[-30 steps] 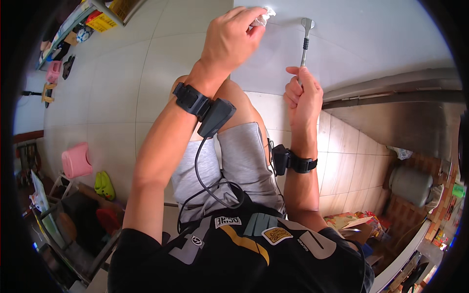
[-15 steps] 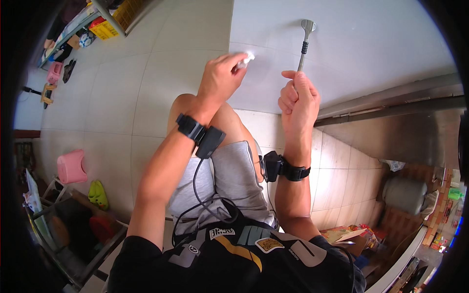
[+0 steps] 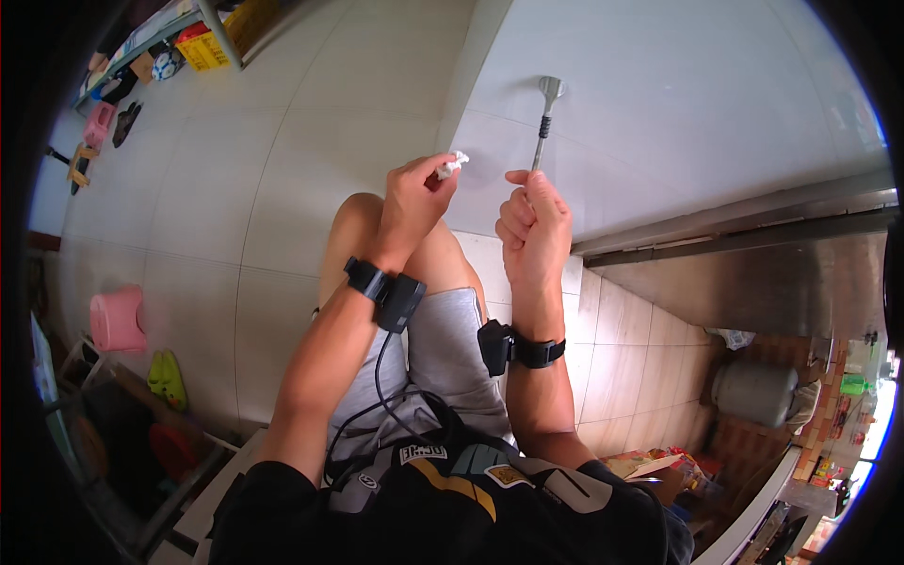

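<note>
My left hand (image 3: 411, 205) pinches a crumpled white tissue (image 3: 454, 165) between thumb and fingertips, above my left knee. To its right, my right hand (image 3: 535, 224) is closed round the lower end of a slim metal rod with a fan-shaped head (image 3: 551, 89). Black ribbed rings circle the rod just under the head, which points up and away from me. The tissue and the rod are apart. The grip hides the rod's bottom end. Each of my wrists wears a black strap with a small box.
A pale grey panel (image 3: 659, 113) lies beyond my hands, with a metal-edged counter (image 3: 734, 273) at right. On the left are a pink stool (image 3: 119, 318), green clogs (image 3: 167, 379) and a yellow crate (image 3: 204, 51). A grey gas cylinder (image 3: 756, 392) is at far right.
Both hands have come lower in the picture, the right one also shifting left with the rod. The gap between tissue and rod has narrowed, and the view has shifted somewhat.
</note>
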Action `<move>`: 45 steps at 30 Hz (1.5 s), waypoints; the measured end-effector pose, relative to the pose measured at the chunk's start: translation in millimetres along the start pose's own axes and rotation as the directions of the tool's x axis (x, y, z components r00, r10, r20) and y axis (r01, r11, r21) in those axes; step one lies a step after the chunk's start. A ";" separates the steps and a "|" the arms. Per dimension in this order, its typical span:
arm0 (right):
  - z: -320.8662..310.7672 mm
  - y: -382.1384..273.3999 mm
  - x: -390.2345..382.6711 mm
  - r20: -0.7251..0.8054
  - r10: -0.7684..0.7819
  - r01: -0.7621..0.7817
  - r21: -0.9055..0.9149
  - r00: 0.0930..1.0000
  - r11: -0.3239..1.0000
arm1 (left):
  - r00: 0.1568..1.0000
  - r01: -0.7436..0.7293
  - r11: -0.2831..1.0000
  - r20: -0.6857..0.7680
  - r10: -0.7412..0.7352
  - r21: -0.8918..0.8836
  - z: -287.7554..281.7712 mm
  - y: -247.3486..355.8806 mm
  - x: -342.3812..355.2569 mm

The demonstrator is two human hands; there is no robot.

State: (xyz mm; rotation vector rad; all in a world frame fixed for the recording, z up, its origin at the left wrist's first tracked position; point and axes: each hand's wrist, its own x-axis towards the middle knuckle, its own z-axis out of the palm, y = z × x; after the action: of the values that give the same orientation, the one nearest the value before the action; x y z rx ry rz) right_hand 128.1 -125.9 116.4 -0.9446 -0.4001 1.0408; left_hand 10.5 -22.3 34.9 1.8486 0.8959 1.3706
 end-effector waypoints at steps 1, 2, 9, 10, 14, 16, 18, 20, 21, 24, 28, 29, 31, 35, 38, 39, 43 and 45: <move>-1.5 2.8 -1.5 -0.001 0.007 -0.007 -0.004 1.000 1.000 | 1.000 0.008 1.000 -0.002 -0.008 0.000 1.2 0.1 1.4; -6.4 9.6 -2.4 -0.033 0.028 -0.029 -0.017 0.999 0.999 | 0.999 0.035 0.999 -0.002 -0.035 -0.032 3.2 0.5 2.0; -14.3 18.3 -3.1 -0.132 0.028 -0.039 -0.083 0.991 0.996 | 1.000 -0.015 0.998 -0.006 0.014 -0.065 6.2 -0.4 3.1; -2.6 10.7 -0.9 -0.088 -0.048 0.039 -0.102 0.995 0.994 | 1.000 0.005 0.998 -0.019 -0.007 -0.067 4.5 -0.7 2.5; 21.3 4.9 7.0 -0.039 -0.152 0.144 -0.169 0.988 0.975 | 0.998 -0.005 0.998 -0.061 0.001 -0.065 5.8 -7.6 2.9; 3.0 21.7 2.6 -0.072 -0.100 0.087 -0.165 0.992 0.982 | 0.997 -0.011 0.997 -0.076 0.005 -0.078 6.4 -9.5 0.8; -22.3 40.3 1.8 -0.128 0.009 -0.025 -0.125 0.992 0.992 | 0.997 -0.055 0.997 -0.054 0.052 -0.061 7.2 -7.5 2.4; -19.8 38.7 0.1 -0.146 -0.009 -0.011 -0.135 0.989 0.991 | 0.998 -0.042 0.998 -0.058 0.039 -0.045 6.0 -6.5 2.4; -18.3 35.6 0.5 -0.169 -0.036 0.012 -0.142 0.985 0.990 | 0.998 -0.035 0.999 -0.053 0.033 -0.036 6.2 -5.5 3.4; 15.2 8.2 2.8 -0.104 -0.116 0.096 -0.172 0.988 0.980 | 0.998 -0.036 0.999 -0.052 0.035 -0.026 3.8 -3.2 2.7; 15.0 4.9 2.1 -0.072 -0.164 0.146 -0.201 0.984 0.969 | 0.998 -0.055 0.998 -0.044 0.055 -0.007 -0.4 -5.7 2.2; 7.8 8.7 0.2 -0.092 -0.144 0.123 -0.199 0.985 0.972 | 0.997 -0.064 0.998 -0.044 0.064 -0.010 -1.4 -6.1 2.7; -10.8 14.5 -11.0 -0.133 -0.125 0.100 -0.185 0.983 0.978 | 0.995 -0.084 0.996 -0.052 0.083 -0.023 0.8 -3.2 5.4; -26.8 15.1 -32.7 -0.226 -0.104 0.063 -0.182 0.968 0.981 | 0.978 -0.208 0.977 -0.015 0.208 -0.044 1.4 16.5 22.2; -28.3 2.3 -42.9 -0.205 -0.147 0.092 -0.255 0.968 0.962 | 0.932 -0.363 0.932 -0.031 0.362 -0.011 3.1 23.2 51.6; -27.5 -3.4 -47.2 -0.212 -0.160 0.100 -0.267 0.964 0.958 | 0.898 -0.435 0.900 -0.052 0.436 0.024 4.0 23.5 59.5; -21.8 -26.4 -53.4 -0.172 -0.233 0.181 -0.273 0.957 0.945 | 0.890 -0.457 0.890 -0.009 0.457 0.005 6.0 15.1 66.7; -9.1 -38.3 -54.3 -0.168 -0.270 0.219 -0.274 0.948 0.937 | 0.898 -0.439 0.898 0.033 0.439 0.012 10.7 4.0 60.5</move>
State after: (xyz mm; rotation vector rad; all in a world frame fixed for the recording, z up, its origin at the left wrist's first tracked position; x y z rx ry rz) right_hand 129.2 -183.9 150.0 -1.1839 -0.4743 0.6663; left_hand 34.4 24.6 66.8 2.1685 0.4875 1.5953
